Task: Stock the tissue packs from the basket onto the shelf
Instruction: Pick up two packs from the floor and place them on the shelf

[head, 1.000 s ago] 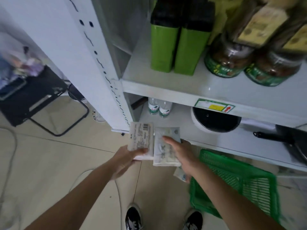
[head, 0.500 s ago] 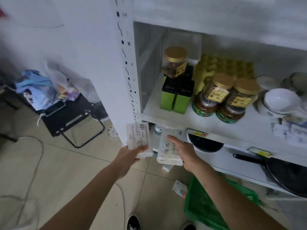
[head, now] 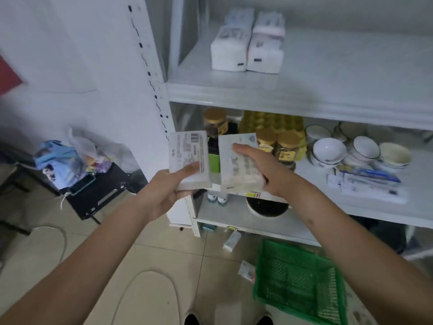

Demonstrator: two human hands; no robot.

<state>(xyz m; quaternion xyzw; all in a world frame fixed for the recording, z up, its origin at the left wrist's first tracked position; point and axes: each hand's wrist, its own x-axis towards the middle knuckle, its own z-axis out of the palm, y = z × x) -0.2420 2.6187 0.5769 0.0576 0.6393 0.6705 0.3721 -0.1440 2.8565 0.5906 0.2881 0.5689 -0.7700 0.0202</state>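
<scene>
Hands each clasp one pack: left hand [head: 168, 193], right hand [head: 262, 170], raised below shelf [head: 304, 99] for stacking.

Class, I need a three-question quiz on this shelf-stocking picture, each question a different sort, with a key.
1. True or false: each hand holds a tissue pack.
2. How many tissue packs already stand on the upper shelf?
3. Where is the green basket? A on the shelf; B on the floor; C in a hand.

Key: 1 true: left hand, left pack; right hand, right pack. 2 two. 3 B.
</scene>
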